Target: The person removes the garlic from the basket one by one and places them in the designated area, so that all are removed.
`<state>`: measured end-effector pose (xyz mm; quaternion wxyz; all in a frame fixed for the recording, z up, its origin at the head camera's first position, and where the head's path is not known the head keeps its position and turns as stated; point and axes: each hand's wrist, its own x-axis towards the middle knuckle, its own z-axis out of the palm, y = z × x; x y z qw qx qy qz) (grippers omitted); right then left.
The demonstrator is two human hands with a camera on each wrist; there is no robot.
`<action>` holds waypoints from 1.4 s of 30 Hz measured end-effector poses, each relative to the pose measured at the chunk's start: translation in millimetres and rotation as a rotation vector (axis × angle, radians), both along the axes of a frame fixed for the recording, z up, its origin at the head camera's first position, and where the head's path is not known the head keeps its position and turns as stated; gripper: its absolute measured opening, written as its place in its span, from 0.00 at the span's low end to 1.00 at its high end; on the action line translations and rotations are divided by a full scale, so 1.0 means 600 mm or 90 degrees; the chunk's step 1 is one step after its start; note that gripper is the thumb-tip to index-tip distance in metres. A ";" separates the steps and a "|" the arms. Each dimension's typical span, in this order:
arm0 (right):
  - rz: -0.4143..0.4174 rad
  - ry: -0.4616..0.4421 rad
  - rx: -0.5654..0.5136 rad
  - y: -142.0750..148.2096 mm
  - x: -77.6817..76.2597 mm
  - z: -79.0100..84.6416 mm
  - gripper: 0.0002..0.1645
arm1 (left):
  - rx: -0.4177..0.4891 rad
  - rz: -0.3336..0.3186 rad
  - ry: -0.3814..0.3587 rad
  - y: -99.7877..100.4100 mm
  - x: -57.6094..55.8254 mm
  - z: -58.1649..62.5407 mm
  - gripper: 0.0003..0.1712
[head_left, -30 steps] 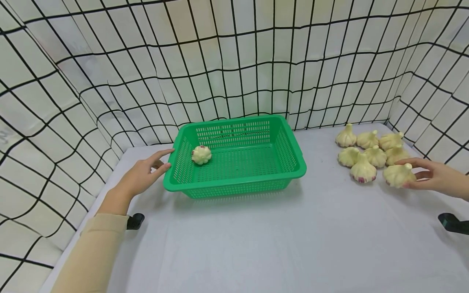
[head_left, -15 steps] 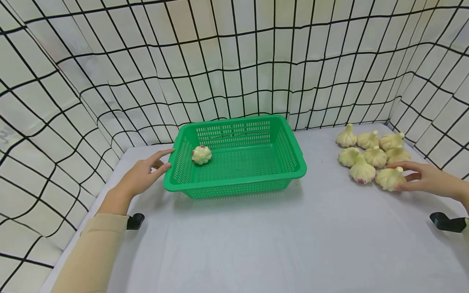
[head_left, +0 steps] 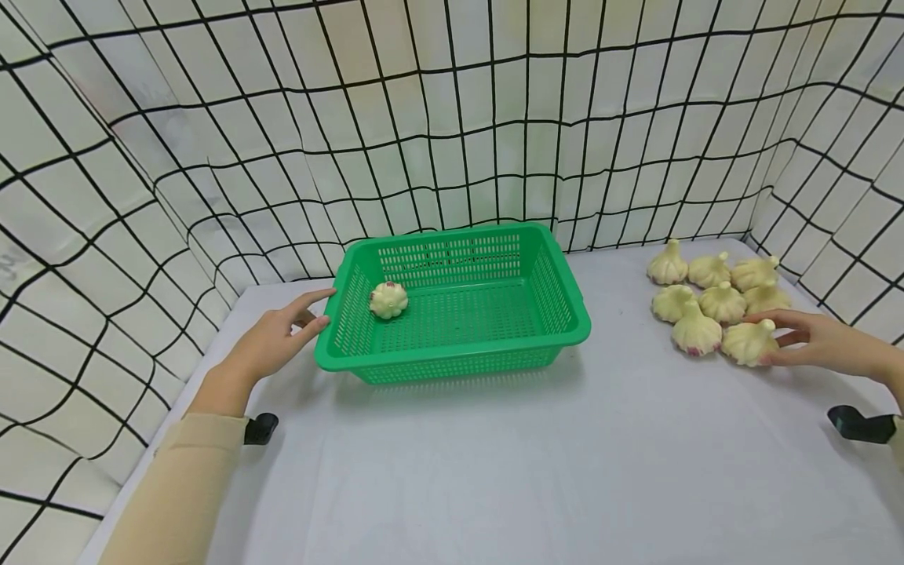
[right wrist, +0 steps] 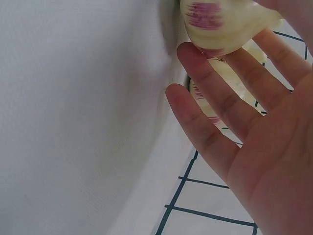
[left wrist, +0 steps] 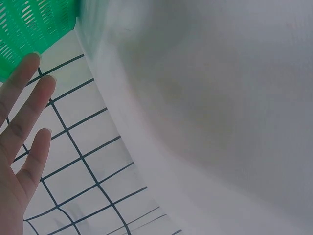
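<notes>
A green plastic basket [head_left: 452, 355] stands mid-table in the head view, with one garlic bulb [head_left: 388, 300] inside at its left. My left hand [head_left: 271, 341] touches the basket's left rim with its fingertips; the left wrist view shows its fingers [left wrist: 36, 100] extended beside the mesh. On the right, my right hand [head_left: 822, 343] holds a garlic bulb [head_left: 747, 342] between thumb and fingers, low at the table. This held bulb [right wrist: 210, 22] shows purple streaks in the right wrist view. It sits against the front of a cluster of garlic bulbs [head_left: 722, 301].
A white cloth covers the table [head_left: 452, 463]. Black netting over white panels [head_left: 459, 141] encloses the back and both sides. Dark wrist camera mounts [head_left: 261, 428] project beside both wrists.
My right hand has moved slightly left with the garlic bulb, up against the cluster. The front bulb beside it has shifted a little left. My left hand and the basket keep their places.
</notes>
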<state>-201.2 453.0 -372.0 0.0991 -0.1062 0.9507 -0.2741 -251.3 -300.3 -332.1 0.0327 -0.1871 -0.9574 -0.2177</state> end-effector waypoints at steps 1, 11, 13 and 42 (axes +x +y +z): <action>0.000 0.000 -0.001 0.000 0.001 0.001 0.37 | -0.001 0.000 0.001 0.000 0.000 0.000 0.33; -0.005 -0.002 0.006 0.001 0.004 0.006 0.38 | -0.003 0.001 0.006 -0.001 -0.002 -0.001 0.33; -0.009 -0.004 0.011 0.004 0.004 0.006 0.39 | -0.004 0.000 0.005 -0.001 -0.002 -0.002 0.33; -0.039 0.109 -0.018 -0.008 0.003 0.061 0.41 | -0.006 0.000 0.005 0.001 0.000 0.001 0.33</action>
